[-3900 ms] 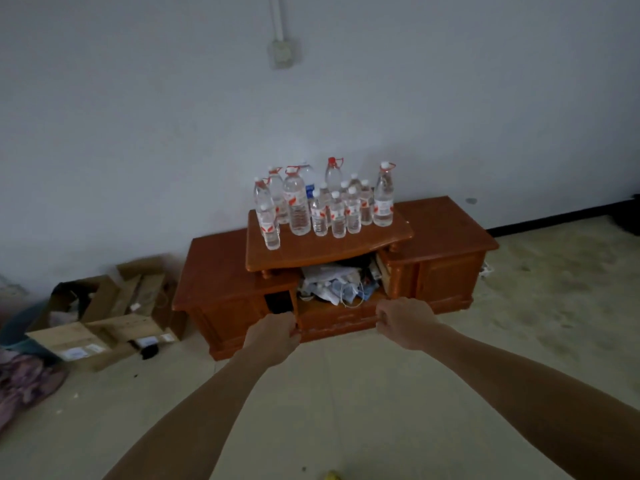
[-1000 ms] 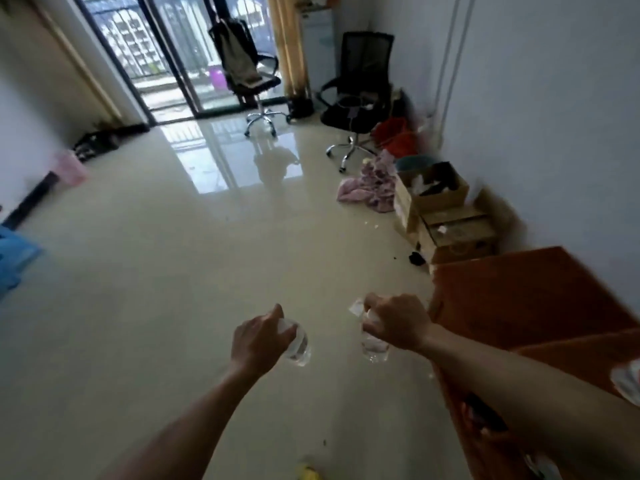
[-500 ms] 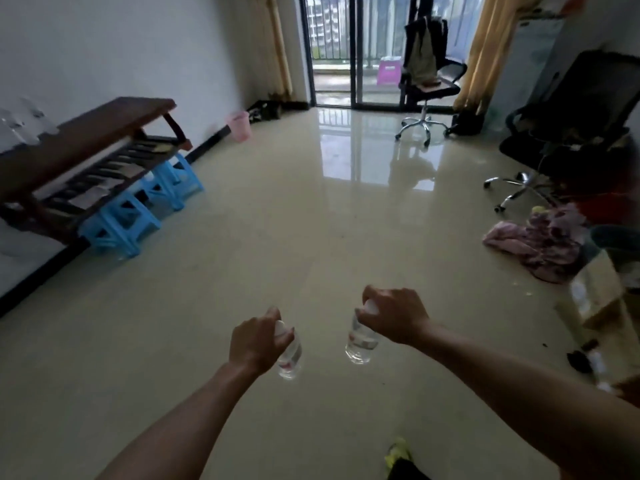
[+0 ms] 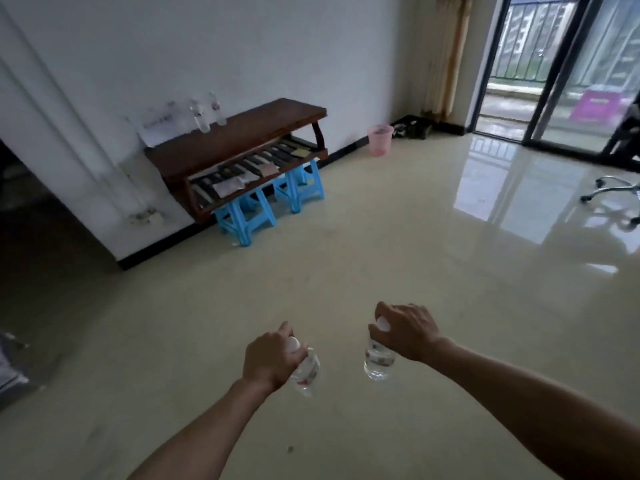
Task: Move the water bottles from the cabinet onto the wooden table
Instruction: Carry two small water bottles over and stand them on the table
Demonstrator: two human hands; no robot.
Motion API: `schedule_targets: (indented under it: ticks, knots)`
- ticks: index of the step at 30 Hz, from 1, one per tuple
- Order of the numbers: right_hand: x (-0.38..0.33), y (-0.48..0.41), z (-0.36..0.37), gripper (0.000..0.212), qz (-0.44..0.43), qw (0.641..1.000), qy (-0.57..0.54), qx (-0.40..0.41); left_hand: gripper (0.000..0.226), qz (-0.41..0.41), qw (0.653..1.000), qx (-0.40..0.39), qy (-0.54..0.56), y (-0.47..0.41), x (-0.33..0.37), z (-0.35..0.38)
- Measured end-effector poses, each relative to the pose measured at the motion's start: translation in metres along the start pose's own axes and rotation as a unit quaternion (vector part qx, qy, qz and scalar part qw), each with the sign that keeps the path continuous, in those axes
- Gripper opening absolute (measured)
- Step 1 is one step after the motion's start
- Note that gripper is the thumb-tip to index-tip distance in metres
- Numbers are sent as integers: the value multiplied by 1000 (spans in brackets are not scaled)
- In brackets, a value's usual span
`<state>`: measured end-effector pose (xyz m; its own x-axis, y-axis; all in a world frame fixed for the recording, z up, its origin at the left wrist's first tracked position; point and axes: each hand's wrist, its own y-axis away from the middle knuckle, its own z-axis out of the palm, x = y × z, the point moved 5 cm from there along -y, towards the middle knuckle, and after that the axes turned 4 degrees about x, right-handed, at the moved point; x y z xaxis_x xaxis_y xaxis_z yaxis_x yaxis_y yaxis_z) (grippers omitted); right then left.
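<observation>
- As I judge it, the step in hand is the carry: each grip has one bottle and the counter (image 4: 242,133) is not yet reached.
- The left grip (image 4: 273,358) is clamped round the top of the left bottle (image 4: 306,372). The white cap shows at the thumb, and the body slants down and to the right, below the grip.
- The right grip (image 4: 407,332) is clamped from above over the cap of the right bottle (image 4: 378,362), which hangs nearly upright beneath it.
- The two carried bottles are apart from each other, in the space between the grips, over the bare floor (image 4: 346,254).
- The counter is well ahead and to the left of both grips, against the white wall (image 4: 207,46).
- Two standing bottles (image 4: 204,114) are on its far-left end, well apart from either grip.
- The next move calls for walking up to the counter and raising both grips to the level of its top.
- Each bottle should go down upright on the bare wood to the right of the standing ones before its grip loosens.
- The blue stools (image 4: 246,216) under the counter's near edge could catch a foot on the way in.
</observation>
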<state>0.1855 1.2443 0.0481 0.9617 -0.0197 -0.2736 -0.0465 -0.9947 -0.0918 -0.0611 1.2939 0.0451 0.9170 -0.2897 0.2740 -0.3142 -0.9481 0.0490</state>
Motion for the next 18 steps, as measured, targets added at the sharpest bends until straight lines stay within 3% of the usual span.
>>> schedule_targets:
  ticks: [10, 18]
  knots:
    - [13, -269, -2, 33, -66, 998, -17, 19, 37, -111, 992, 49, -19, -209, -60, -48]
    - [12, -472, 17, 34, -69, 998, 5, -5, 33, -107, 993, 38, -31, -404, -116, -73]
